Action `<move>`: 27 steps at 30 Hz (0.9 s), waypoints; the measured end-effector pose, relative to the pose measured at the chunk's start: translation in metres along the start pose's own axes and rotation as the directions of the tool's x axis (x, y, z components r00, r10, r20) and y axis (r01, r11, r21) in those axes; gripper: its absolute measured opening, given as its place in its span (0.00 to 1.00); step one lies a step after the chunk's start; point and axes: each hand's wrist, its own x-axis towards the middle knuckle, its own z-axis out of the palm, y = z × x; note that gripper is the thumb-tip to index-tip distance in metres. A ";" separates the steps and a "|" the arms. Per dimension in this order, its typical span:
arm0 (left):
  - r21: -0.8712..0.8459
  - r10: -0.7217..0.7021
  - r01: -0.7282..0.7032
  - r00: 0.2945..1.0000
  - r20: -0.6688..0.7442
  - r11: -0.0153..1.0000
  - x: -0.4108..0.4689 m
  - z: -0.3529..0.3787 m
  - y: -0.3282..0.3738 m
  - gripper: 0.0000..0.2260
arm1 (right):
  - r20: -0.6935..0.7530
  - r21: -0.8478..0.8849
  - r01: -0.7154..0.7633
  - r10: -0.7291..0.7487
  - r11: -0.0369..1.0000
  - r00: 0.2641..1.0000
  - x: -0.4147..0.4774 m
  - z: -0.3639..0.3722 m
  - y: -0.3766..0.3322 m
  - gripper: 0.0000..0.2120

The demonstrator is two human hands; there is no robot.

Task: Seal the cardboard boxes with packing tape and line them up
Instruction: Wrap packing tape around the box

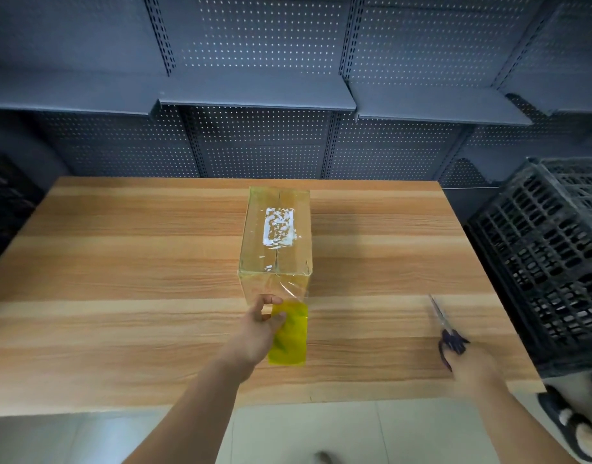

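A cardboard box (277, 236) wrapped in clear yellowish tape stands in the middle of the wooden table (120, 279), with a torn white label on its top. My left hand (259, 324) grips a roll of yellow packing tape (289, 334) just in front of the box. A strip of clear tape runs from the roll up to the box's near face. Off to the right, near the table's front right corner, my right hand (472, 366) holds dark-handled scissors (447, 329), blades pointing away from me.
A black plastic crate (552, 262) stands against the table's right edge. Dark pegboard shelving (254, 98) runs behind the table. Another dark crate (7, 202) sits at the far left. A slippered foot (569, 426) shows on the floor at lower right.
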 end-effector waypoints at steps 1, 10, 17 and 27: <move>0.011 -0.003 0.003 1.000 -0.001 1.000 0.000 0.000 0.001 0.04 | 0.055 0.065 0.086 -0.090 0.994 0.994 -0.006 -0.007 -0.015 0.12; 0.036 -0.026 0.026 1.000 -0.008 0.999 0.000 0.000 0.004 0.05 | 0.593 0.093 0.443 -0.407 0.892 0.695 -0.077 -0.056 -0.133 0.20; 0.010 -0.046 0.046 0.999 -0.008 0.999 -0.004 -0.003 0.006 0.05 | 0.656 0.024 0.489 -0.383 0.872 0.651 -0.068 -0.050 -0.154 0.20; 0.036 -0.018 0.019 1.000 -0.006 0.999 -0.012 0.000 0.012 0.03 | 0.707 0.042 0.496 -0.377 0.867 0.599 -0.055 -0.035 -0.179 0.25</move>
